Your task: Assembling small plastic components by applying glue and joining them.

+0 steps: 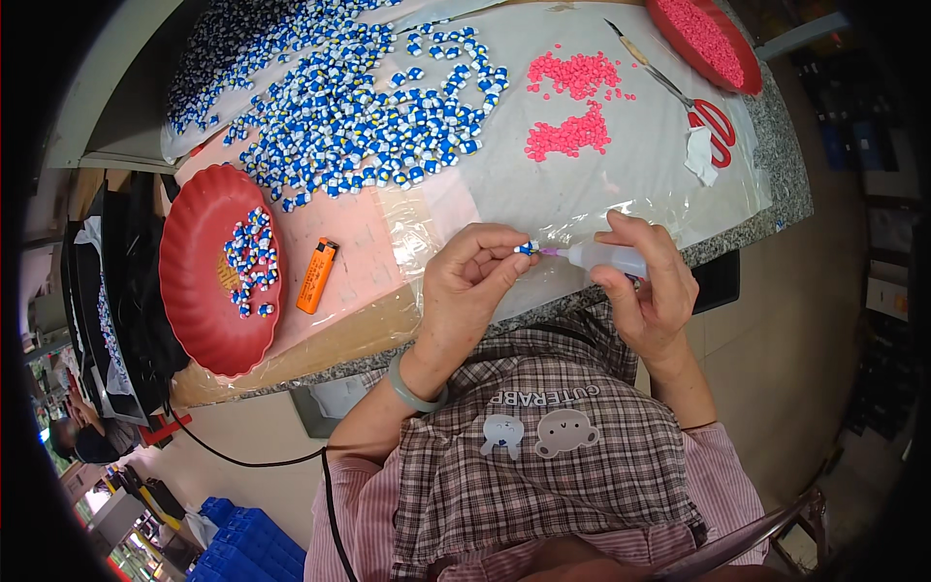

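Observation:
Near the table's front edge, my left hand (473,276) pinches a small blue-and-white figurine (527,248) between thumb and fingertips. From the right, my right hand (652,286) grips a translucent squeeze bottle (613,257) lying sideways in the fingers. Its thin purplish nozzle (553,251) points at the figurine; whether the tip touches it is too small to tell. Beyond my hands lie two clusters of small pink pieces (570,134) on the white sheet. A great heap of similar blue-and-white figurines (359,116) spreads over the far left of the table.
On the left, a red scalloped dish (194,291) holds several figurines, with an orange lighter (317,275) beside it. Far right are a red bowl (669,15) of pink pieces, red-handled scissors (713,131), a pointed tool (628,44) and crumpled white paper (699,155). Blue crates (242,543) stand lower left.

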`<state>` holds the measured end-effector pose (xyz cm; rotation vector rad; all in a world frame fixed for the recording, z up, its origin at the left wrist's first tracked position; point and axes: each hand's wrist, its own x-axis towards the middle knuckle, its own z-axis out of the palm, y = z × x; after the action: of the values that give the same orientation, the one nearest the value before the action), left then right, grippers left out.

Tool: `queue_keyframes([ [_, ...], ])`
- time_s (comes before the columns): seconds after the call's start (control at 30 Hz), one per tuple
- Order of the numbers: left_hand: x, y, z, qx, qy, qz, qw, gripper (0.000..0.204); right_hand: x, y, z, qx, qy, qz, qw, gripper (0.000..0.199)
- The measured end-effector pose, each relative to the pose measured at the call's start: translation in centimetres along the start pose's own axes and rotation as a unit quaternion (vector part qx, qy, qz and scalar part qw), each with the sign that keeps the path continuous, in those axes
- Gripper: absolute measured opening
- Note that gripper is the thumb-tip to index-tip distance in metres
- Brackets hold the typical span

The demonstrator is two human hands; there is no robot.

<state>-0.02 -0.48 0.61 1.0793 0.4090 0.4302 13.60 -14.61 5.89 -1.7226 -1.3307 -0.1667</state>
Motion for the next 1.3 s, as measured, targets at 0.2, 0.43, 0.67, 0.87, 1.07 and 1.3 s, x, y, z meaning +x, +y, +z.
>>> queue_keyframes([
  [0.2,0.0,0.3,0.2,-0.007,0.004,-0.016,1.000,0.020,-0.7,1.1,-0.5,0.083,0.031,0.117,0.989,0.040],
  [0.43,-0.1,0.4,0.2,0.000,0.003,-0.017,1.000,0.020,-0.5,4.4,-0.4,0.379,0.102,0.337,0.856,0.032],
  [0.67,-0.1,0.4,0.2,0.010,-0.005,-0.014,1.000,0.020,0.4,8.1,-0.8,0.178,0.036,0.373,0.910,0.031],
  [0.87,0.0,0.0,0.1,0.011,-0.007,-0.005,1.000,0.020,2.8,8.9,0.3,-0.112,-0.026,0.188,0.975,0.015],
  [1.07,0.1,-0.1,0.1,0.012,-0.013,-0.006,1.000,0.020,3.7,8.9,0.8,-0.171,-0.053,0.182,0.967,0.015],
  [1.3,0.1,0.2,0.1,0.029,-0.011,-0.013,0.999,0.022,4.6,9.2,0.6,-0.175,-0.115,0.177,0.962,0.016],
])
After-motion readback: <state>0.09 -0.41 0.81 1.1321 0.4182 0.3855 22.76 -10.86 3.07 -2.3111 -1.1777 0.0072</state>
